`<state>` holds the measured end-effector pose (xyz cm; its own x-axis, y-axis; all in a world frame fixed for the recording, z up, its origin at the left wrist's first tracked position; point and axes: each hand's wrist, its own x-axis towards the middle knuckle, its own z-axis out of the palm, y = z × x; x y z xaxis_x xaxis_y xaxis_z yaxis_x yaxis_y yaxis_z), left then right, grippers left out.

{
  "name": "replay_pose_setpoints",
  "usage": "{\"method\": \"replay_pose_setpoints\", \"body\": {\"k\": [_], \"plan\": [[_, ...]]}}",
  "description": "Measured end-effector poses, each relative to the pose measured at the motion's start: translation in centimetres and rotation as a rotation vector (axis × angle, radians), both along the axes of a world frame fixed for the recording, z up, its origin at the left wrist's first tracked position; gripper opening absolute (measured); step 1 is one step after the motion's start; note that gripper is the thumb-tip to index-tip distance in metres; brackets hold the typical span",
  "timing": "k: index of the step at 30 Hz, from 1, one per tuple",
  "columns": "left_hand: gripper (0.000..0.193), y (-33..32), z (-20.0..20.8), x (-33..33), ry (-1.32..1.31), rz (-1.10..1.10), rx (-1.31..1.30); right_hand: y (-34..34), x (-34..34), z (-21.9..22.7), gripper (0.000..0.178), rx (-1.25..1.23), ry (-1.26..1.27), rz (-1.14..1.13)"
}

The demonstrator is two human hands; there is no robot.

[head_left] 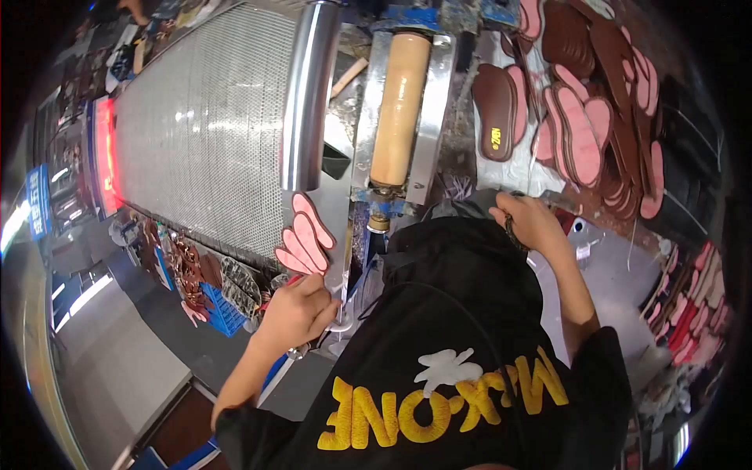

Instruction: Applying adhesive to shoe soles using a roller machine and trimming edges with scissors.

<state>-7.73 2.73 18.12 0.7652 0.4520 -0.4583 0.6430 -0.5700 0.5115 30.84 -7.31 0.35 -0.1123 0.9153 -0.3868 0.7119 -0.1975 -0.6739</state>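
Observation:
My left hand is closed, fingers curled, at the near end of a small fan of pink insoles with dark edges. A bit of red shows by its fingertips; what it grips is hidden. The insoles lie beside the lower end of a shiny metal roller. My right hand has its fingers curled at the edge of dark cloth in front of my body. Whether it holds that cloth or something small cannot be made out. Beyond it a brown insole lies on white sheeting.
A perforated conveyor belt runs off to the left toward a red glow. A tan roller sits in a metal frame. Stacks of brown and pink insoles cover the right side. A blue basket stands below the belt.

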Motion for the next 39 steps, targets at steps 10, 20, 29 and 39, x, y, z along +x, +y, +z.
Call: {"method": "replay_pose_setpoints", "body": {"k": [10, 20, 29, 39], "plan": [[0.013, -6.3, -5.5, -5.9, -0.311, 0.757, -0.137, 3.8, -2.3, 2.8, 0.027, 0.122, 0.102, 0.013], [0.026, -6.4, -9.3, -7.1, -0.905, 1.406, -0.685, 3.5, 2.0, 2.2, 0.019, 0.054, -0.057, -0.064], [0.021, -7.2, -10.8, -8.1, -1.088, 1.554, -0.765, 4.0, 4.4, 1.0, 0.013, 0.094, 0.012, -0.046], [0.017, -10.0, -15.9, -8.6, -0.805, 1.651, -0.585, 4.6, 5.7, 0.9, 0.014, 0.116, 0.029, 0.033]]}}
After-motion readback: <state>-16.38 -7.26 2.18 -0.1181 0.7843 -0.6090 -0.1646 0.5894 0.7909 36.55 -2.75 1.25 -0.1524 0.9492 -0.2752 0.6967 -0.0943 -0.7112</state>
